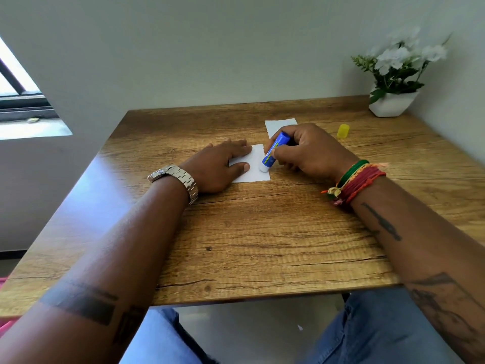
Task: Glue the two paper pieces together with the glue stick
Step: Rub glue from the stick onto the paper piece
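Pressing the glue stick (pixel 274 151) down, the right hand (pixel 312 151) has its grip wrapped around the blue tube, white tip touching the near paper piece (pixel 256 169) by its right edge, the tube's long axis leaning up and away to the right; the left hand (pixel 217 166) lies flat, fingers spread, pinning that sheet to the table (pixel 262 245); the second paper piece (pixel 279 124) waits just beyond the right hand, partly hidden by it, so the right hand is nearer; the yellow cap (pixel 343 131) sits farther right, a flower pot (pixel 392 103) in the far corner, nothing blocking the way
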